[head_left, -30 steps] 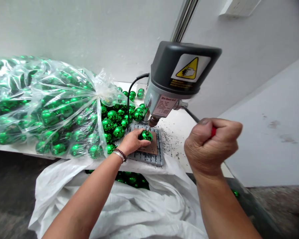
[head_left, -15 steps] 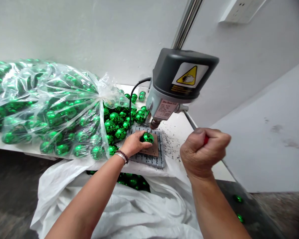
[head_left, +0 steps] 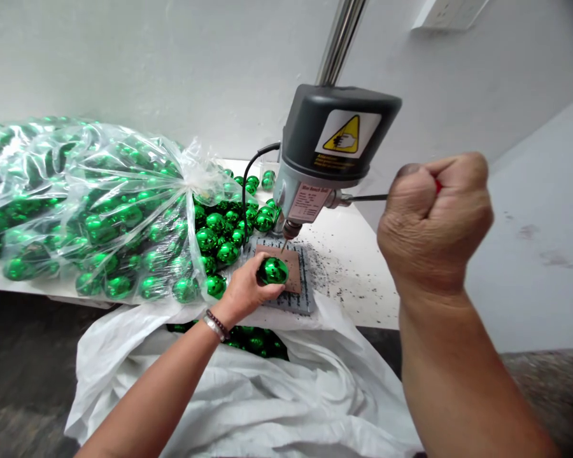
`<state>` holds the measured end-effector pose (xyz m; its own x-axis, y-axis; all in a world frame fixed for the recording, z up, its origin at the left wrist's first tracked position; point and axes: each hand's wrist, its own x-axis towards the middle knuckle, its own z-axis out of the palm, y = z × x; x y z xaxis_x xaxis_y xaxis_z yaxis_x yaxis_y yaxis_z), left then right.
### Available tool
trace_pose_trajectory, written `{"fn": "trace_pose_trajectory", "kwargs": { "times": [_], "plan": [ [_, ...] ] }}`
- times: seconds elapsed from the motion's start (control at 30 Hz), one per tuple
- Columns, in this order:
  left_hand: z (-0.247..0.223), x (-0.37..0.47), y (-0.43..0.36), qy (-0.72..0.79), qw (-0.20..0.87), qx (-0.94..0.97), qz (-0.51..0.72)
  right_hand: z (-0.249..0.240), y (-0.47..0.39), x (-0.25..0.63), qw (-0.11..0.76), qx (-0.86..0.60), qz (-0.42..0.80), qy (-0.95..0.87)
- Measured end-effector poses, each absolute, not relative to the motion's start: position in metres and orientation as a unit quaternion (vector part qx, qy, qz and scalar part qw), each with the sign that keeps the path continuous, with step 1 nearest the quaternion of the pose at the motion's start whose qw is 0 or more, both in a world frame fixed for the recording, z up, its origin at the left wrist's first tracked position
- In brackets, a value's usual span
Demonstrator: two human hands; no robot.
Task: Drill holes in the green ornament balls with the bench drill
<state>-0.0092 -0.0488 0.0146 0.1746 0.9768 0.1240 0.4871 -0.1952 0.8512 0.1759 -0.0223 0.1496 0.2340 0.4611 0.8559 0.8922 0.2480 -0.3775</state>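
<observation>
A shiny green ball ornament is held between the thumb and fingers of my left hand, just in front of the drill bit. The bit points down from the chuck of a small bench drill. Under the bit, a brown board lies on the drill's grey base. My right hand is a fist around the red-tipped end of the drill's feed lever, raised to about the height of the chuck.
Left of the drill, a tied clear plastic bag is full of green balls, with loose green balls beside it. Dark shavings litter the white table. A white sack holding more balls hangs open below. A black cord loops behind.
My right hand has risen with the lever, and the bit now shows clear of the ball. My left hand has drawn the ball slightly left and toward me.
</observation>
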Motion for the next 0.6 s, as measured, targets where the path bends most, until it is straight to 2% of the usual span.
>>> {"fn": "trace_pose_trajectory", "kwargs": {
  "times": [0.17, 0.37, 0.6],
  "plan": [
    [0.025, -0.026, -0.089, 0.510, 0.349, 0.701, 0.356, 0.150, -0.022, 0.175, 0.535, -0.586, -0.197, -0.575],
    [0.016, -0.035, -0.118, 0.521, 0.341, 0.679, 0.389, 0.146, -0.022, 0.175, 0.556, -0.559, -0.224, -0.573],
    [0.011, -0.040, -0.132, 0.531, 0.340, 0.673, 0.387, 0.148, -0.026, 0.173, 0.561, -0.566, -0.181, -0.577]
  ]
}}
